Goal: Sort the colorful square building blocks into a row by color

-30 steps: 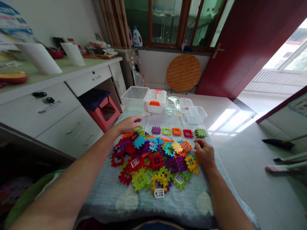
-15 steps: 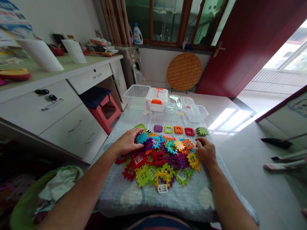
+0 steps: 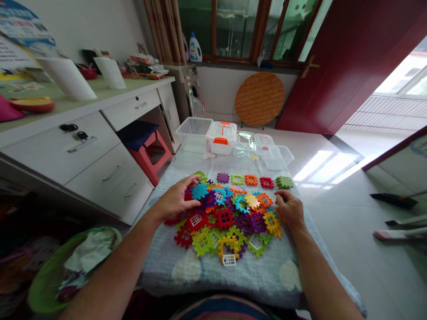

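Note:
A heap of colourful plastic interlocking tiles point(image 3: 224, 218) with notched edges covers the middle of the cloth-covered table. At its left side is my left hand point(image 3: 178, 196), thumb and fingers spread around a blue tile point(image 3: 199, 191) without visibly closing on it. My right hand point(image 3: 290, 206) rests at the heap's right edge, near a yellow tile point(image 3: 272, 223). Its fingers are curled in, and whatever they may hold is hidden. Behind the heap lie a purple tile point(image 3: 223, 178), a light green frame point(image 3: 237, 179), an orange tile point(image 3: 251, 180), a red tile point(image 3: 267, 182) and stacked green tiles point(image 3: 283, 182).
Along the table's far end stand a clear open bin point(image 3: 194, 138), a lidded box point(image 3: 222, 138) with orange clips, and smaller clear containers point(image 3: 245, 144). To the left are a drawer desk point(image 3: 90, 151), a pink stool point(image 3: 151, 155) and a green basket point(image 3: 43, 284).
My left hand has drawn slightly left from the blue tile, and red and purple pieces show between them. The right hand stays in place. The whole view has shifted a little.

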### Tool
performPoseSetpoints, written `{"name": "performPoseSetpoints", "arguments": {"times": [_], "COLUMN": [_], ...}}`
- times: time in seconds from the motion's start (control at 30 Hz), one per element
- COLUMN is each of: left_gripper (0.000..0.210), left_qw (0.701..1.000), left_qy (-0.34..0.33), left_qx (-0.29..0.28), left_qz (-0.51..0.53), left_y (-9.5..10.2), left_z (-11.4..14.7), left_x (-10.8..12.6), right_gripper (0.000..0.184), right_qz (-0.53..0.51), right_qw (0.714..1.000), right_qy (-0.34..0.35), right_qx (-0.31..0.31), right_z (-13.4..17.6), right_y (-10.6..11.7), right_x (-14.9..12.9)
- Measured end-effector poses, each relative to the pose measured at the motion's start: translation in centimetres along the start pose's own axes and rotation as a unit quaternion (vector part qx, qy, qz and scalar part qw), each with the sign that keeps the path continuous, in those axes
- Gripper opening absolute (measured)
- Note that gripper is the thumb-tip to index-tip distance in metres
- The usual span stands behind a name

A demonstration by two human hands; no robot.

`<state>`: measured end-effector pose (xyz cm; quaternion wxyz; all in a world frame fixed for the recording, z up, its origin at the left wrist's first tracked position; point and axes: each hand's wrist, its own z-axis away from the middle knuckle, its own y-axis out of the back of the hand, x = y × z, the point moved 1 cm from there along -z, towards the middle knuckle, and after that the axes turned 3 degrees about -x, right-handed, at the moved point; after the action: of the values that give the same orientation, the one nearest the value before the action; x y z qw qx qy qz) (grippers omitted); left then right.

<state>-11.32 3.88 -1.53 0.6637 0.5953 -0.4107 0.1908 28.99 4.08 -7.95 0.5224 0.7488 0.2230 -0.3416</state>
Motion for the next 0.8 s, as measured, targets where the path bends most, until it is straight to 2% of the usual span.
{"name": "performPoseSetpoints", "arguments": {"times": [0.03, 0.1, 0.17, 0.23, 0.33, 0.47, 0.57, 0.63, 0.7, 0.8], "left_gripper": [0.084, 0.078, 0.065, 0.059, 0.058, 0.053, 0.042, 0.036, 0.036, 0.041], "left_qw": [1.000, 0.999, 0.996, 0.991, 0.988, 0.986, 0.981, 0.976, 0.974, 0.975], "left_qy": [-0.001, 0.010, 0.038, 0.079, 0.124, 0.114, 0.104, 0.102, 0.092, 0.084], "left_qx": [-0.001, 0.031, 0.080, 0.094, 0.031, -0.053, -0.087, -0.089, -0.064, 0.030], "left_qz": [0.003, 0.000, -0.018, -0.052, -0.090, -0.108, -0.140, -0.173, -0.196, -0.206], "left_y": [0.0, 0.6, 1.7, 2.8, 3.6, 3.7, 3.9, 4.3, 4.7, 5.1], "left_z": [0.1, 0.0, -0.2, -0.7, -1.8, -3.5, -4.5, -5.0, -5.1, -5.0], "left_x": [-0.1, -0.9, -2.2, -3.6, -5.1, -5.7, -5.8, -5.7, -5.4, -4.3], "right_gripper": [0.034, 0.034, 0.034, 0.033, 0.033, 0.033, 0.033, 0.032, 0.031, 0.030], "right_qz": [-0.001, -0.004, -0.004, -0.002, 0.000, -0.002, 0.004, 0.008, 0.009, 0.003], "right_qw": [1.000, 1.000, 1.000, 1.000, 1.000, 1.000, 1.000, 1.000, 1.000, 1.000], "right_qy": [0.000, -0.003, -0.005, -0.003, 0.000, -0.003, 0.000, 0.004, 0.007, 0.012], "right_qx": [0.000, -0.001, 0.000, 0.001, -0.002, -0.004, -0.008, -0.007, -0.006, 0.005], "right_z": [0.0, 0.0, 0.0, 0.0, 0.0, 0.0, 0.0, -0.1, -0.1, 0.0], "right_y": [0.0, 0.0, 0.0, 0.0, 0.0, 0.0, -0.1, -0.1, -0.1, -0.1], "right_x": [0.0, -0.1, -0.2, -0.3, -0.2, 0.0, 0.0, 0.0, 0.1, 0.2]}}
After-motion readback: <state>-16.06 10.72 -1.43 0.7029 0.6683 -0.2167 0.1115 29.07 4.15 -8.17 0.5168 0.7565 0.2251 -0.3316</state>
